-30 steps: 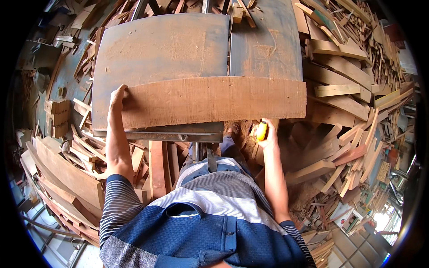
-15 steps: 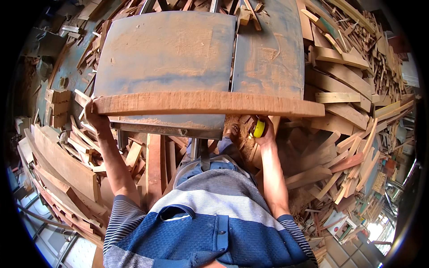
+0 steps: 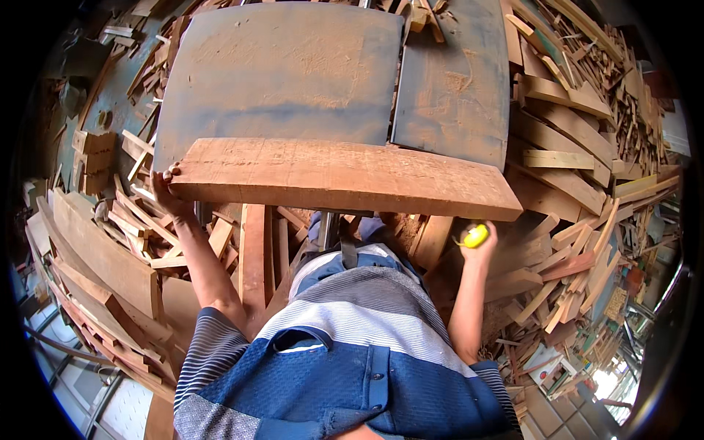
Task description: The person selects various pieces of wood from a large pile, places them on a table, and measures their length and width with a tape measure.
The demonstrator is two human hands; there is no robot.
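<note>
A thick reddish-brown wooden plank (image 3: pixel 345 165) lies across the near edge of a dusty metal machine table (image 3: pixel 286 66), its broad face and near edge both showing. My left hand (image 3: pixel 169 192) grips the plank's left end, fingertips over the top. Below the plank's right end, my right hand (image 3: pixel 482 249) is closed round a yellow tape measure (image 3: pixel 475 235). Whether that hand also touches the plank's underside cannot be seen.
A narrower table section (image 3: pixel 452 95) adjoins on the right, beyond a slot. Offcuts (image 3: pixel 565 125) are heaped to the right, and long boards (image 3: pixel 106 257) lean at the left. An upright reddish board (image 3: pixel 254 268) stands near my legs.
The plank has turned from narrow edge up to showing its broad face. My right hand has moved right and slightly nearer me with the tape measure; my left keeps its hold.
</note>
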